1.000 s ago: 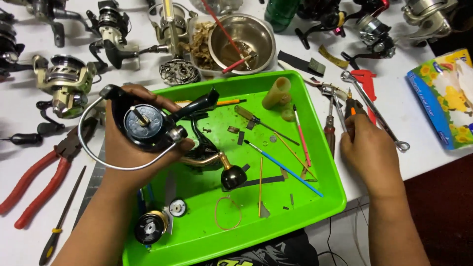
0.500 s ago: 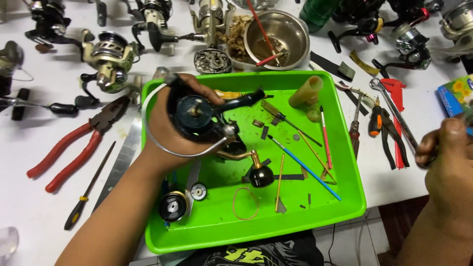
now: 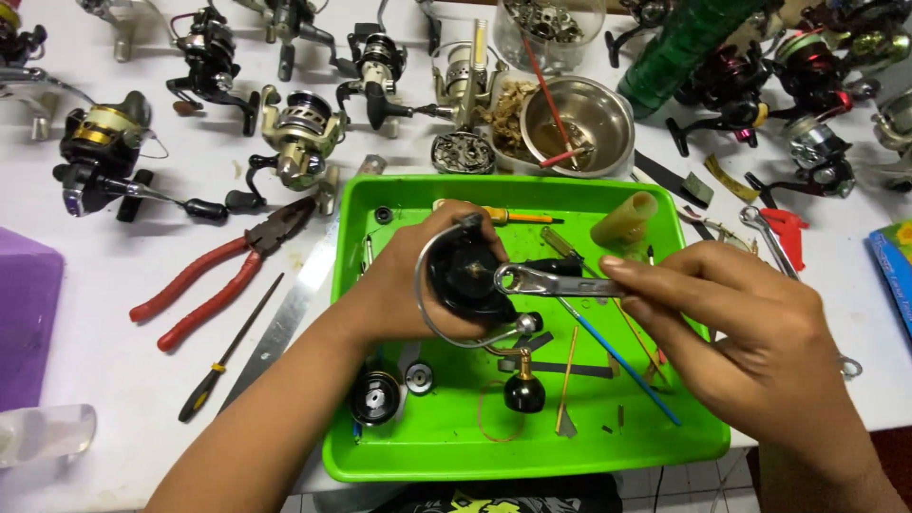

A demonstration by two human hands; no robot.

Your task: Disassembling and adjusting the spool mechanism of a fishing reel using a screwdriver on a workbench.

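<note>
Your right hand (image 3: 750, 351) had returned, clamping a small wrench (image 3: 551, 282) onto the black spinning reel (image 3: 470, 280) your left hand (image 3: 408, 285) gripped above the green tray (image 3: 532, 456)'s middle; the spool (image 3: 373, 396) lay removed, disassembly apparently unfinished.

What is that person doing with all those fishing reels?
A person is working on a black fishing reel over a green tray. Their left hand grips the reel, and their right hand holds a small metal wrench with its ring end against the reel's front. Loose parts, a black knob and thin tools lie in the tray. Red pliers, a steel bowl and many other reels sit on the white table.
</note>
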